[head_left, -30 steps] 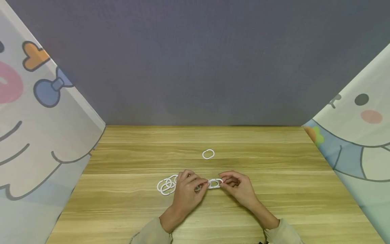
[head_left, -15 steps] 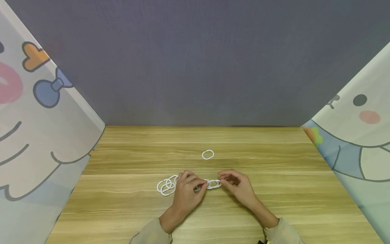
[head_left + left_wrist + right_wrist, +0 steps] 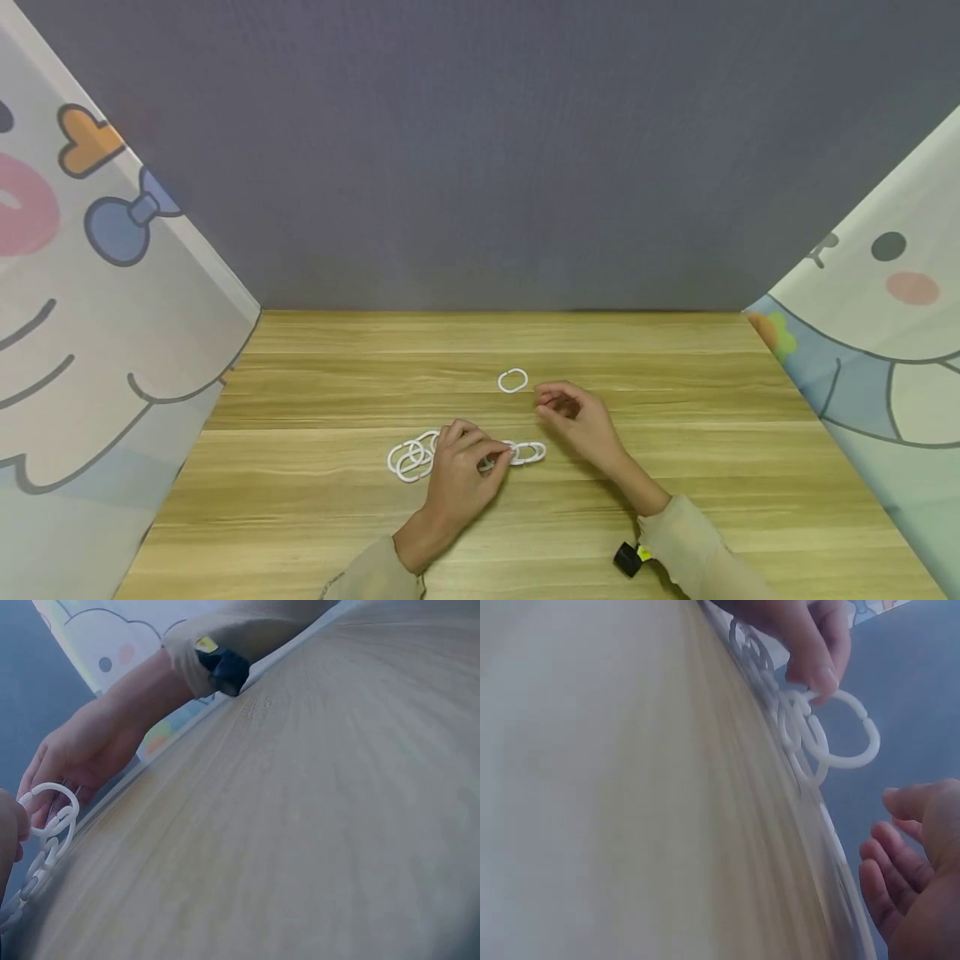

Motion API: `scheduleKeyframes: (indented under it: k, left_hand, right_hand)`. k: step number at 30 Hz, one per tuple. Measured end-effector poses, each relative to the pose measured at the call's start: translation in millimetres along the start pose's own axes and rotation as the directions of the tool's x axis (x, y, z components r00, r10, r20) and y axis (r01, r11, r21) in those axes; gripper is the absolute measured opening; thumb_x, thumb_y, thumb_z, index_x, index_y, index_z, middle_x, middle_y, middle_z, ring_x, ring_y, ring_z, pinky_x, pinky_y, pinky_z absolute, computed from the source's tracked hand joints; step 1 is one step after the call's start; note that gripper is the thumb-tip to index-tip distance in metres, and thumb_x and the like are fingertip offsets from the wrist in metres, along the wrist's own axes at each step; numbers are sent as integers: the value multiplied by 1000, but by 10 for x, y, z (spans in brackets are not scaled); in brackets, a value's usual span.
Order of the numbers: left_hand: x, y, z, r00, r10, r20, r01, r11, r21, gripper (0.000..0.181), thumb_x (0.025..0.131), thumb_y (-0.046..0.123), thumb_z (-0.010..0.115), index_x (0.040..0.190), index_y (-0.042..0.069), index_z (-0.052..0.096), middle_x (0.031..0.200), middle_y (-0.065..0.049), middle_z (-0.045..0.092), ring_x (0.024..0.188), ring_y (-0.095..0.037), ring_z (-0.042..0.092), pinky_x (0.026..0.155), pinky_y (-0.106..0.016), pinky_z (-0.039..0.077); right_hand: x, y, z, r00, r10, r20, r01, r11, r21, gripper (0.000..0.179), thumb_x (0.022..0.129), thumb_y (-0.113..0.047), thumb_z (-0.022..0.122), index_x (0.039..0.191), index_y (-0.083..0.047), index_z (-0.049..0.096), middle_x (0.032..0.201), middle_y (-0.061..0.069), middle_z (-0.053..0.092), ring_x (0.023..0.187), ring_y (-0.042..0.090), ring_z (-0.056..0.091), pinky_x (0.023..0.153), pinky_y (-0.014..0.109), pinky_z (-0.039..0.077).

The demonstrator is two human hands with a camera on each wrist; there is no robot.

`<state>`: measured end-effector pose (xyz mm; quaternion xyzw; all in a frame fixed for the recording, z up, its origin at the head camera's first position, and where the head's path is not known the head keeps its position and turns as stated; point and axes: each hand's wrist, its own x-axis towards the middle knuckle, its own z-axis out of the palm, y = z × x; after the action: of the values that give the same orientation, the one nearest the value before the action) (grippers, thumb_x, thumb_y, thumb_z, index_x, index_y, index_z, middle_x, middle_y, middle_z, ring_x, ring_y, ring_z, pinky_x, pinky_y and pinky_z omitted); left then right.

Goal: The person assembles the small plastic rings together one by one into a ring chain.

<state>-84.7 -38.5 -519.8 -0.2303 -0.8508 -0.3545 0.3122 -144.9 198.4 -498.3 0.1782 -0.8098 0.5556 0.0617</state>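
Note:
In the head view my left hand (image 3: 459, 471) pinches a white plastic link (image 3: 851, 760) between thumb and fingertips. This link hangs together with other white links (image 3: 821, 739), and their chain runs under the hand. More linked white rings (image 3: 407, 479) lie on the table left of that hand, partly covered by it. Beyond the hands a loose white oval link (image 3: 512, 392), with a small gap in its loop, lies flat. Just right of it is my right hand (image 3: 583, 421), fingers loosely bent, nothing between them.
A wood-grain table (image 3: 360, 533) spreads under everything, bounded by a grey back wall (image 3: 480, 167) and cartoon-print side panels (image 3: 150, 333). A black wrist camera (image 3: 627, 559) sits at my right sleeve (image 3: 678, 542).
My right hand has let go of the end of the chain and moved away from me, up beside the loose link. The left hand keeps its pinch in the same place.

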Motion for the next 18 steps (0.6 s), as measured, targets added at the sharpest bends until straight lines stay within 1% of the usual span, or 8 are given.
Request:
scheduleKeyframes:
  k: [4, 6, 9, 14, 18]
  left_hand:
    - [6, 7, 3, 1000, -8, -4, 8, 1000, -5, 15, 79, 18, 100, 82, 19, 86, 80, 9, 77, 86, -13, 62, 82, -35, 46]
    - [7, 9, 1, 1000, -10, -1, 10, 1000, -9, 15, 79, 17, 101, 82, 19, 86, 80, 9, 77, 86, -13, 62, 82, -35, 46]
    - [4, 5, 2, 1000, -13, 3, 13, 1000, -11, 15, 79, 17, 101, 82, 19, 86, 80, 9, 77, 86, -13, 62, 82, -35, 46]
    - [-3, -2, 5, 1000, -18, 3, 18, 1000, -16, 15, 79, 17, 101, 82, 18, 86, 80, 9, 77, 85, -12, 62, 83, -36, 46]
    - [-7, -9, 8, 1000, -16, 4, 16, 1000, -15, 14, 79, 17, 100, 82, 18, 86, 81, 9, 78, 85, -11, 61, 82, -36, 45]
  right_hand:
    - [132, 33, 26, 1000, 22, -5, -22, 1000, -22, 35, 96, -1, 85, 130, 2, 76, 110, 15, 79, 98, 22, 73, 79, 23, 57]
    - [191, 46, 43, 1000, 17, 2, -16, 999, -34, 40, 95, -1, 86, 133, 2, 75, 113, 16, 79, 99, 28, 73, 78, 23, 57]
    - [265, 60, 61, 1000, 1, 30, 1, 998, -58, 43, 94, 0, 86, 136, 0, 74, 118, 16, 79, 102, 34, 73, 78, 24, 56]
    - [332, 125, 92, 996, -31, 83, 39, 995, -97, 43, 96, 1, 84, 137, -3, 74, 126, 14, 79, 107, 34, 73, 80, 26, 55]
    - [324, 181, 96, 988, -76, 131, 96, 983, -157, 42, 99, -3, 82, 140, -6, 74, 128, 9, 80, 108, 29, 71, 82, 29, 54]
